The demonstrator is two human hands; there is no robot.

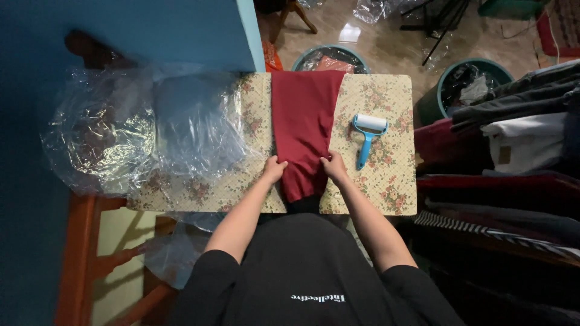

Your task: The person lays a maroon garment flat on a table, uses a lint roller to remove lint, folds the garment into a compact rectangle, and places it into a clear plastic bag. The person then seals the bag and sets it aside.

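Note:
A dark red folded garment (304,121) lies lengthwise down the middle of a table with a floral cloth (386,181), its near end hanging over the front edge. My left hand (273,169) grips the garment's left edge near the front. My right hand (334,165) grips its right edge at the same height. A blue lint roller with a white head (367,137) lies on the cloth just right of my right hand.
Crumpled clear plastic bags (145,133) cover the table's left half. Stacked folded clothes (513,151) fill the right side. Two round teal bins (471,81) stand on the floor beyond the table. A wooden chair frame (90,253) stands at the lower left.

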